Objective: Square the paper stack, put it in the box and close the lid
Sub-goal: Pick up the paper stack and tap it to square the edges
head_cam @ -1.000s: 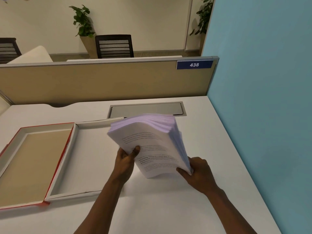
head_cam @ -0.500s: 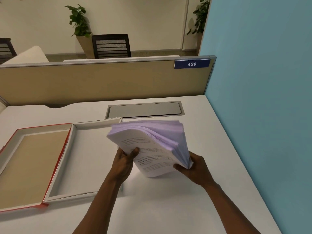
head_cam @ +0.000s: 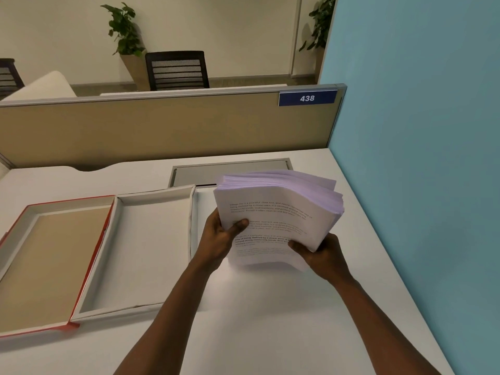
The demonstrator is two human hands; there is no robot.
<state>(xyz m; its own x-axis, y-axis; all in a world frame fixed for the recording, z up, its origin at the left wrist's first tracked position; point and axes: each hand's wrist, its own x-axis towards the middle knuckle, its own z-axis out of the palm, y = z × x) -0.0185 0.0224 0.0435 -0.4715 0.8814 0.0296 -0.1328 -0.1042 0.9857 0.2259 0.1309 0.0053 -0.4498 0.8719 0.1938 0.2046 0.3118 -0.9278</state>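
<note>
Lid (head_cam: 51, 263): I see it lying open, far left.
Box (head_cam: 135, 255): empty tray beside it.
Left hand (head_cam: 219, 239): closed on the paper stack (head_cam: 273, 212), thumb on top.
Right hand (head_cam: 324, 255): gripping its near corner above the surface (head_cam: 270, 320).

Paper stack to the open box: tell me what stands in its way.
Nothing visible does. The paper stack is held upright on the desk by the left hand and right hand, just right of the box. The box tray is open and bare; only its low right wall lies between.
</note>
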